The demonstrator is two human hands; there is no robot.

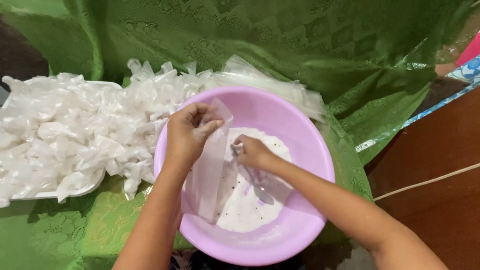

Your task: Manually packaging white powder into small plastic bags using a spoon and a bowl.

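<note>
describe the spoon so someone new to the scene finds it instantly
Start at the pink basin on the green cloth. Inside it, the right hand holds a metal spoon over white mixture. It is the only shiny metal item there.

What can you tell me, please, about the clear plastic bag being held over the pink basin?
The clear plastic bag is a long, narrow sleeve of thin, see-through film, empty as far as can be seen. It hangs lengthwise over the pink basin, its lower end reaching down toward the white speckled mixture. The left hand pinches its top edge, which stands up past the fingers. The right hand, holding a metal spoon, is close beside it; whether it touches the bag is unclear.
</note>
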